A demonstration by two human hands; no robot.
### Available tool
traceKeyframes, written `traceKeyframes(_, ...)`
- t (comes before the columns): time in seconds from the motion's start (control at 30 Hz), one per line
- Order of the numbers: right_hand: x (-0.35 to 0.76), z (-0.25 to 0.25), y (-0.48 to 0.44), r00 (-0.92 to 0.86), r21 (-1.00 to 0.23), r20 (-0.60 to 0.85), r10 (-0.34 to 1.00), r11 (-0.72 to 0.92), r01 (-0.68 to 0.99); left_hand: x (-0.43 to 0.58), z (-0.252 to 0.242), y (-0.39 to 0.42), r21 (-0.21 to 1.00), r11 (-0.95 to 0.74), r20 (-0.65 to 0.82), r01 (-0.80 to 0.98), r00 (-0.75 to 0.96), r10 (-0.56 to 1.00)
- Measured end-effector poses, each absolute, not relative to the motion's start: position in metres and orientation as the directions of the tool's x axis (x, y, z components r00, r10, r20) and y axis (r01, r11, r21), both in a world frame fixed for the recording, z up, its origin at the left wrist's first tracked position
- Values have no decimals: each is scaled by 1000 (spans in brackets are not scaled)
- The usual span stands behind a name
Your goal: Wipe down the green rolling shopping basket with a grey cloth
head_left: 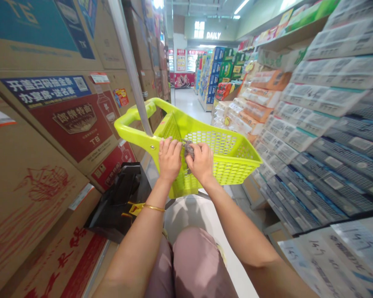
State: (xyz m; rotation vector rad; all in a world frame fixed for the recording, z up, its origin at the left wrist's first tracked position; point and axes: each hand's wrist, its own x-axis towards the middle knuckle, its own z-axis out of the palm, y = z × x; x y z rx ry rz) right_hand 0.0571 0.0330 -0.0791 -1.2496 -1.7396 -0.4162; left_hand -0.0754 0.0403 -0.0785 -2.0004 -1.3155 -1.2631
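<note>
The basket (233,160) looks smooth, glossy plastic, the grey wad (189,148) rough, the cartons (27,169) matt cardboard.

A slim, plain gold-coloured bangle (153,207) circled the left forearm (139,244) near the wrist (165,182). The right forearm (242,231) was bare, as were the left hand (170,159) and right hand (203,163). The trousers (199,260) were of smooth, plain dusty-pink cloth, faintly creased, leaning towards mauve in shaded parts.

Hands (202,162) at green basket (236,159), grey wad (189,149) between
</note>
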Motion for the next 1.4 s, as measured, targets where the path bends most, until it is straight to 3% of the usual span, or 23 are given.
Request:
traceKeyframes(0.23,110,-81,30,40,-287,769,638,288,914,-88,-80,43,-6,-452,846,892,245,474)
traceKeyframes(0.53,87,-81,23,127,-394,751,648,285,874,-98,-132,9,-15,-508,803,861,312,507)
traceKeyframes(0.77,32,-64,15,-69,-320,789,611,504,802,-95,-177,-10,-27,-385,779,923,261,570)
traceKeyframes(1.1,57,-109,17,-45,-283,855,516,539,793,-91,-188,-14,-45,-336,706,941,268,655)
traceKeyframes(1.23,62,-123,12,-101,-261,847,522,574,776,-79,-183,-7,1,-314,675,950,231,701)
traceKeyframes(1.4,63,-126,14,-241,-126,850,469,626,770,-77,-186,0,4,-307,699,952,217,682)
